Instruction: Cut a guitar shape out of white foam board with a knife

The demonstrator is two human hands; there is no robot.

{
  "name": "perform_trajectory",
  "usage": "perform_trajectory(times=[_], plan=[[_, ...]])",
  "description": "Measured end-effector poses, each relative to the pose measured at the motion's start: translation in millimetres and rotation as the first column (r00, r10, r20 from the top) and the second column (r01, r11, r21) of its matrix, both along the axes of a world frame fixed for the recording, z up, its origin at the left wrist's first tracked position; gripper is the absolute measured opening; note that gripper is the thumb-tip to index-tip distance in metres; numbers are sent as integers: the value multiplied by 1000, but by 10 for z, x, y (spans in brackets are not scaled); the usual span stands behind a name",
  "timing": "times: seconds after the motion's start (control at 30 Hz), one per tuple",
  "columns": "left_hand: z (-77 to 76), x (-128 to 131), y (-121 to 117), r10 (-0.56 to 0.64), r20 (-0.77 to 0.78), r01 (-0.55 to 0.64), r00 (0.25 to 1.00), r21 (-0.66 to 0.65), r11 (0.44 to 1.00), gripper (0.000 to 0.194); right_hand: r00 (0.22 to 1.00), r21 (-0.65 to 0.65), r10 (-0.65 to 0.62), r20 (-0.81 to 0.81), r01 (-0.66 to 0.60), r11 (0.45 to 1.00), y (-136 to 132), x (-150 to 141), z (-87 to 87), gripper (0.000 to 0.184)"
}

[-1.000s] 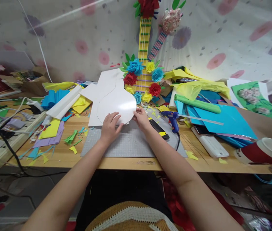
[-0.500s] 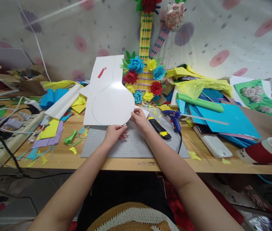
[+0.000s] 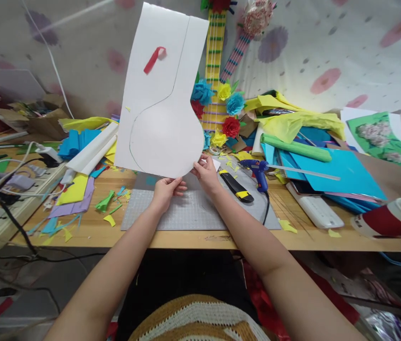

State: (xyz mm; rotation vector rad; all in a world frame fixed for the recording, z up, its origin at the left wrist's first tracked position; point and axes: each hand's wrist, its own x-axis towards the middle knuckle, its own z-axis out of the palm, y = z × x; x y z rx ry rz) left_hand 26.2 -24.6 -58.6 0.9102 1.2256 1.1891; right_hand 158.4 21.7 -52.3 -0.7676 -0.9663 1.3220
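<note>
A white board with a guitar-like outline drawn on it stands raised above the grey cutting mat. Its lower right side is cut in a curve. My left hand pinches the bottom edge, thumb in front. At the lower right curve, my right hand grips the rim between thumb and fingers. A curled red paper strip clings to the board's upper part. Right of my right hand, a black and yellow utility knife lies on the mat, with a blue glue gun beyond it.
Behind stands a yellow paper guitar with paper flowers. Blue paper sheets, a green roll and a red-and-white cup are at the right. A power strip with cables and paper scraps lie left.
Both hands have tilted the white board up and toward me from its lower lean, so its top now stands higher and covers part of the flowers. The red strip rose with it.
</note>
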Motion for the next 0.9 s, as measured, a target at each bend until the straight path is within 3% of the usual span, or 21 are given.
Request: perform_trajectory(times=[0.47, 0.6, 0.7, 0.8, 0.83, 0.9], plan=[[56, 27, 22, -58, -11, 57, 998, -41, 998, 13, 996, -67, -81, -44, 78, 995, -8, -19, -77, 30], [70, 21, 9, -82, -33, 81, 996, -38, 996, 17, 996, -70, -88, -31, 86, 994, 11, -18, -78, 30], [109, -30, -66, -273, -90, 267, 958, -76, 961, 28, 995, -76, -100, 16, 101, 992, 73, 50, -61, 28], [219, -113, -159, -534, -86, 522, 841, -129, 843, 35, 986, -85, -111, 121, 122, 989, 131, 152, -34, 24], [273, -139, -177, -566, -76, 556, 821, -120, 822, 36, 981, -92, -98, 167, 114, 989, 140, 181, -28, 22], [391, -173, -178, -556, -96, 553, 825, -62, 831, 36, 964, -116, -50, 261, 83, 990, 143, 222, -23, 17]])
